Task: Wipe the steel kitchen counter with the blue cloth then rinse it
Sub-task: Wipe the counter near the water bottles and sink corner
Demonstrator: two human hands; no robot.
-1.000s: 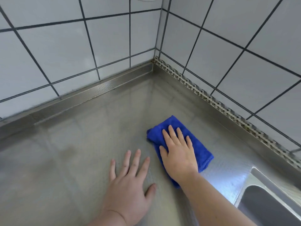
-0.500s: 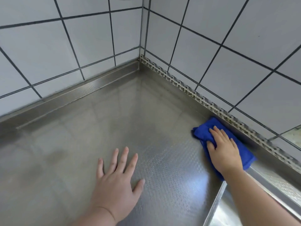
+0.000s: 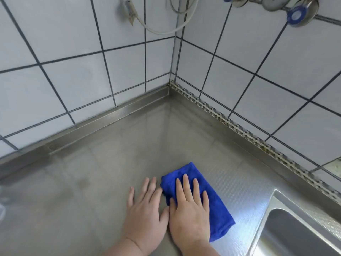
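text: none legible | labels: none | signs: none

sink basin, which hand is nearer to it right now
Right. The right hand lies flat on the blue cloth, on the side toward the sink basin. The left hand rests on the counter beyond it, farther away.

— What sort of place was it?

— A kitchen, and a working one by the look of it. The counter (image 3: 114, 163) was all steel, running into a corner with a raised steel lip along the back.

— Anything else?

— A steel sink (image 3: 295, 231) was sunk into the counter on the right. The walls (image 3: 73, 74) were white tile with dark grout, a perforated metal strip (image 3: 239, 130) ran along their foot, and taps (image 3: 297, 13) with blue caps and a pale hose (image 3: 162, 31) hung above.
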